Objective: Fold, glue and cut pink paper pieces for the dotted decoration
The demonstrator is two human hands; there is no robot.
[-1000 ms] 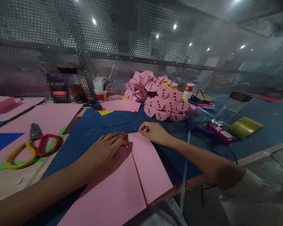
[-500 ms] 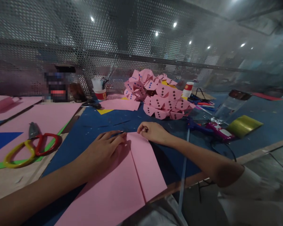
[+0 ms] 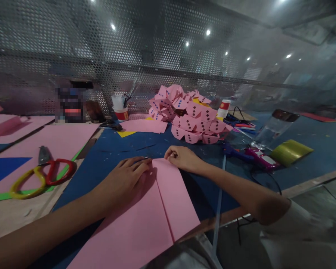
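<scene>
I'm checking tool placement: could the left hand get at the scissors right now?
Probably yes: nothing stands between the left hand and the scissors, though that hand lies on the pink sheet.

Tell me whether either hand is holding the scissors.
No, the scissors lie off to the left, while the left hand rests on the pink paper and the right hand touches its far edge.

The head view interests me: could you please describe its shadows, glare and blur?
In the head view, the left hand shades the paper beside it; in that view, the gold sheet carries a bright sheen; also in the head view, the mesh blurs toward the far left, and a back-left patch is pixelated.
</scene>
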